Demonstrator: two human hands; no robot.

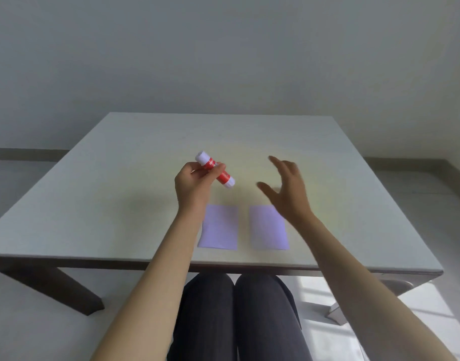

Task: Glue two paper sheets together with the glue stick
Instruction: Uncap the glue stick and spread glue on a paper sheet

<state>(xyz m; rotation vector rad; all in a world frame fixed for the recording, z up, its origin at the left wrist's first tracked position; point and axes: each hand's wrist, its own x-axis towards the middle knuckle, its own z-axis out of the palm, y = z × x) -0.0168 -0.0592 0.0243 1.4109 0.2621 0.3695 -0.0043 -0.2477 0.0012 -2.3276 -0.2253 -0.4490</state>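
My left hand [193,185] holds a red glue stick [215,169] with white ends, lifted above the table and tilted, its cap on. My right hand [286,190] hovers to the right of it with fingers spread, holding nothing. Two pale purple paper sheets lie flat side by side near the table's front edge: the left sheet [219,227] just right of my left wrist, the right sheet [268,229] partly covered at its upper right corner by my right wrist.
The pale grey table [119,178] has a front edge close to my lap. My knees in dark trousers show below it. A dark table leg [67,287] stands at the lower left. A plain wall rises behind.
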